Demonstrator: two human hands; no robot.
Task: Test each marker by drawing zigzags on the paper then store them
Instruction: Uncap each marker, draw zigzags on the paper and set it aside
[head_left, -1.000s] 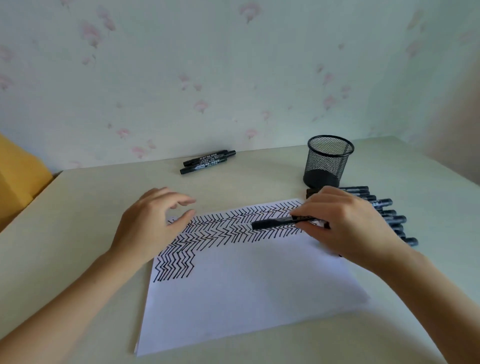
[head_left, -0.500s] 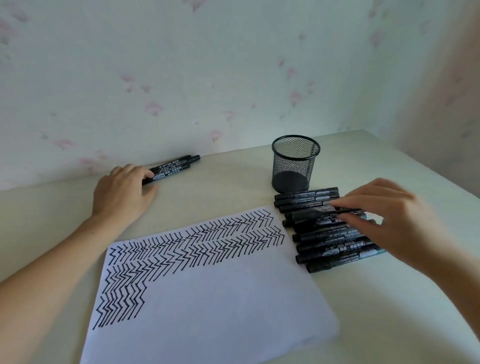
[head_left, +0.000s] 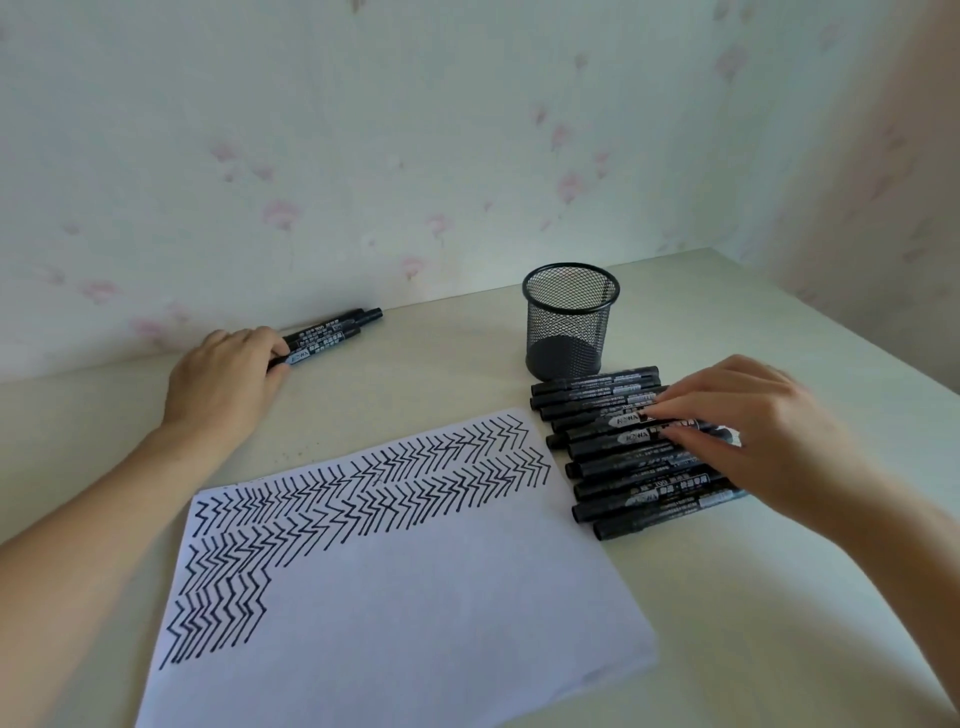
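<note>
A white sheet of paper (head_left: 415, 597) with rows of black zigzags along its top and left lies in the middle of the table. A row of several black markers (head_left: 623, 499) lies to its right. My right hand (head_left: 763, 431) pinches one black marker (head_left: 613, 422) that lies across the top of that row. Behind the row stands a black mesh pen cup (head_left: 570, 322) with no markers showing in it. At the back left, a few more black markers (head_left: 332, 332) lie by the wall. My left hand (head_left: 223, 379) curls its fingertips round the end of the nearest one (head_left: 306, 354).
The pale table (head_left: 753, 597) meets flowered wallpaper at the back and on the right. Its right edge runs diagonally past the row of markers.
My right hand carried its marker off the paper to the row on the right and set it down there. My left hand left the paper and reached the markers by the wall.
</note>
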